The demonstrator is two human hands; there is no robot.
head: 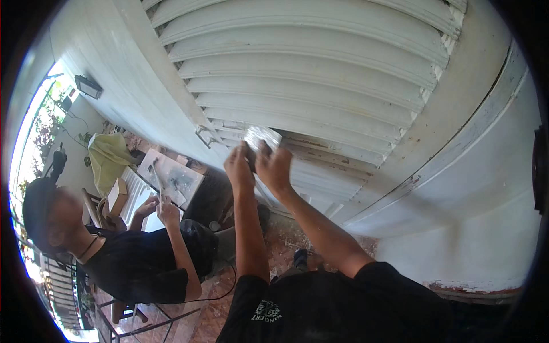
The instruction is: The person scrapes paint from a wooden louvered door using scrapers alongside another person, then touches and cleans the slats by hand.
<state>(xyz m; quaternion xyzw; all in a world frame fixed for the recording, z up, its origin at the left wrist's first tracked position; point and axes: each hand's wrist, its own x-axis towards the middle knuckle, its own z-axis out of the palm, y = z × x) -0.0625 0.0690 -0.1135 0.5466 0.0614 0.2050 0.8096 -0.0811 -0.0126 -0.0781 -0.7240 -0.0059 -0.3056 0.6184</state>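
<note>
My left hand [239, 167] and my right hand [274, 166] are raised close together at the lower end of a white louvered shutter [309, 66]. Between them they hold a flat, shiny silvery piece [262, 135], too blurred to tell whether it is a metal blade or wrapped in foil. Its lower part looks dark and is mostly hidden by my fingers. The right fingers lie across its face; the left fingertips grip its lower left edge. Behind it, the lowest slats [330, 148] show worn paint and brownish patches, with a dark gap above them.
At left a co-worker [137, 266] in black holds a long thin tool [159, 180] over a paint-spattered board [188, 169]. A metal latch [206, 136] juts from the shutter frame. A metal-framed stand [146, 328] and a dark cable [227, 291] are lower left, over a dusty tiled floor [279, 240].
</note>
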